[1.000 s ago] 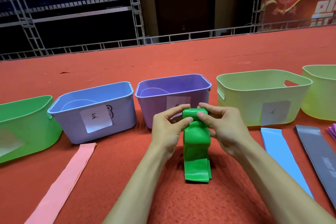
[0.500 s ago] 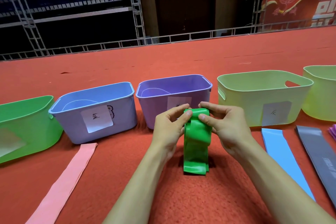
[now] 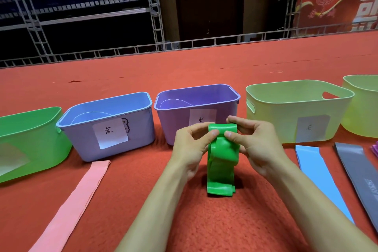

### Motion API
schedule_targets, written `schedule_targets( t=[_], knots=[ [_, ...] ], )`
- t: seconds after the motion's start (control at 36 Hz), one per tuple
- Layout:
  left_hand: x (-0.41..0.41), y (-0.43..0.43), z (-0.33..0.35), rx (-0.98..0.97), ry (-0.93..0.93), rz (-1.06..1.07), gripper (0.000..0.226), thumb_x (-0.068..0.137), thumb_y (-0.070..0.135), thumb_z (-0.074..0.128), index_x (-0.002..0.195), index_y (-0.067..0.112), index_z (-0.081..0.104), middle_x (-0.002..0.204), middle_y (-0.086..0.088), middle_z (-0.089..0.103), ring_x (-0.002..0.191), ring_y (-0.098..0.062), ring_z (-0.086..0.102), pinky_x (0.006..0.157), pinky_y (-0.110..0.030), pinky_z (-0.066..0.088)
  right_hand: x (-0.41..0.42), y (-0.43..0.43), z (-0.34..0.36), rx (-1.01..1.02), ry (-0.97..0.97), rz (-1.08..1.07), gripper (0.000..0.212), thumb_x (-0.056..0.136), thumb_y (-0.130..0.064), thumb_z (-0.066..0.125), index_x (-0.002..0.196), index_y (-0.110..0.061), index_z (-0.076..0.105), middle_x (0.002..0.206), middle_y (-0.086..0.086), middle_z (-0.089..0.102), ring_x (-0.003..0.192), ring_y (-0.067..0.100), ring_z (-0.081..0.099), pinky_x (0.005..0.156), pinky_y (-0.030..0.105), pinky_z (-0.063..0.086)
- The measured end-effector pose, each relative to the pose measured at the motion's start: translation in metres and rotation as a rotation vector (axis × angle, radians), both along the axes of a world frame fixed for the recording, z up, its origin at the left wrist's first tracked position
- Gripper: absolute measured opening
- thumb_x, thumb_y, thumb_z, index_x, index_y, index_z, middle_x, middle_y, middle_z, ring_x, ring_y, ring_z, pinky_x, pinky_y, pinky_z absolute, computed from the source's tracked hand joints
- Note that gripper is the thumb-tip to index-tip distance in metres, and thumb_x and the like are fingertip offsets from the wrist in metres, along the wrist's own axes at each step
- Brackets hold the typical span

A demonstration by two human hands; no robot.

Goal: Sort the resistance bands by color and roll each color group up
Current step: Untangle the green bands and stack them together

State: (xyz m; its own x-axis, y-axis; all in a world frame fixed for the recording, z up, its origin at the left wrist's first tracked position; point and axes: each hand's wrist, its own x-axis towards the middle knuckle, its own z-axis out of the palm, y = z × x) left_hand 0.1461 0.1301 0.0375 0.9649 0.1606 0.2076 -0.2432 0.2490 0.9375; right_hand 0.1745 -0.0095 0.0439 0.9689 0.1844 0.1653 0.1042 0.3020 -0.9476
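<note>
Both hands pinching the green band at its rolled top: left hand thumb and fingers curled on the left edge, right hand on the right edge, thumbs nearly touching. Loose tail hangs below the fingers onto the carpet. Purple bin just behind the fingertips.

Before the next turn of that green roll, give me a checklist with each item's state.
1. Grip: left hand and right hand both pinch the green band: ok.
2. Band fully rolled: not ok, a tail hangs unrolled below the hands.
3. Tail apart from the pink band and the blue band: ok.
4. Roll tight and even: cannot tell, the fingers cover it.
5. Drop spot: green bin at far left, open top: ok; contents: cannot tell.
</note>
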Motion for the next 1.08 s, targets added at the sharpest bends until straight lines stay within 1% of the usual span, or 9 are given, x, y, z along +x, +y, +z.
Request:
schedule_targets(
  t=[0.11,0.22,0.36,0.47,0.58,0.69,0.83,0.94,1.08],
  knots=[
    [0.001,0.001,0.001,-0.004,-0.019,0.041,0.025,0.081,-0.012,0.065,0.095,0.009,0.069,0.088,-0.007,0.073,0.081,-0.02,0.069,0.074,-0.031,0.059,0.001,0.003,-0.001,0.005,0.024,0.0,0.044,0.079,0.016,0.063,0.119,-0.004,0.062,0.089,0.007,0.073,0.077,0.012,0.069,0.079,0.035,0.057],
    [0.003,0.002,0.0,0.011,-0.036,0.062,0.03,0.079,-0.014,0.066,0.095,0.011,0.07,0.095,-0.011,0.072,0.084,-0.022,0.069,0.077,-0.034,0.059,0.0,0.003,0.0,0.009,0.033,0.01,0.046,0.079,0.016,0.063,0.119,-0.006,0.062,0.093,0.007,0.073,0.08,0.012,0.07,0.074,0.029,0.058],
    [0.005,0.002,-0.004,0.069,-0.08,0.096,0.035,0.074,-0.015,0.07,0.094,0.015,0.073,0.106,-0.014,0.071,0.096,-0.024,0.067,0.087,-0.042,0.055,-0.002,0.004,0.002,0.003,0.048,-0.022,0.041,0.079,0.006,0.069,0.119,-0.006,0.063,0.094,0.008,0.073,0.085,0.018,0.068,0.081,0.039,0.055],
    [0.005,0.001,-0.005,0.118,-0.119,0.117,0.035,0.061,-0.001,0.076,0.089,0.021,0.076,0.108,-0.012,0.071,0.103,-0.027,0.066,0.091,-0.045,0.054,-0.001,0.005,0.002,0.012,0.039,-0.059,0.034,0.081,-0.003,0.071,0.115,-0.004,0.066,0.094,0.006,0.073,0.081,0.014,0.069,0.081,0.04,0.056],
    [0.005,0.001,-0.006,0.14,-0.126,0.115,0.035,0.059,0.001,0.074,0.087,0.022,0.077,0.107,-0.011,0.072,0.106,-0.029,0.066,0.091,-0.046,0.054,0.0,0.004,0.0,-0.001,0.019,-0.065,0.03,0.08,0.0,0.07,0.109,-0.005,0.067,0.095,0.005,0.072,0.081,0.014,0.068,0.082,0.035,0.057],
    [0.002,0.003,-0.004,0.113,-0.097,0.072,0.036,0.058,-0.003,0.074,0.087,0.019,0.077,0.104,-0.012,0.073,0.099,-0.027,0.068,0.088,-0.045,0.055,0.0,0.004,0.0,-0.006,-0.004,-0.069,0.029,0.077,0.005,0.071,0.104,-0.005,0.069,0.087,0.004,0.073,0.075,0.013,0.069,0.078,0.033,0.057],
    [-0.002,0.002,0.0,0.074,-0.016,-0.013,0.038,0.076,-0.018,0.065,0.102,0.01,0.07,0.098,-0.006,0.074,0.09,-0.023,0.069,0.082,-0.044,0.057,-0.001,0.002,0.002,0.008,-0.04,-0.074,0.028,0.073,0.007,0.073,0.09,-0.014,0.071,0.081,0.002,0.074,0.075,0.014,0.069,0.078,0.035,0.056],
    [-0.003,0.001,0.004,0.006,0.014,-0.032,0.028,0.085,-0.009,0.061,0.108,0.005,0.067,0.108,-0.011,0.071,0.091,-0.022,0.069,0.077,-0.037,0.059,-0.002,0.001,0.002,0.014,-0.072,-0.072,0.031,0.072,0.011,0.072,0.087,-0.016,0.071,0.074,-0.004,0.074,0.071,0.006,0.068,0.076,0.032,0.056],
    [0.0,0.0,0.004,-0.038,0.058,-0.012,0.02,0.089,0.006,0.063,0.109,0.009,0.066,0.112,-0.012,0.07,0.093,-0.019,0.068,0.074,-0.029,0.058,-0.003,0.001,0.003,0.012,-0.105,-0.061,0.034,0.071,0.013,0.071,0.088,-0.016,0.071,0.075,-0.004,0.074,0.071,0.006,0.069,0.07,0.026,0.056]
  ],
)
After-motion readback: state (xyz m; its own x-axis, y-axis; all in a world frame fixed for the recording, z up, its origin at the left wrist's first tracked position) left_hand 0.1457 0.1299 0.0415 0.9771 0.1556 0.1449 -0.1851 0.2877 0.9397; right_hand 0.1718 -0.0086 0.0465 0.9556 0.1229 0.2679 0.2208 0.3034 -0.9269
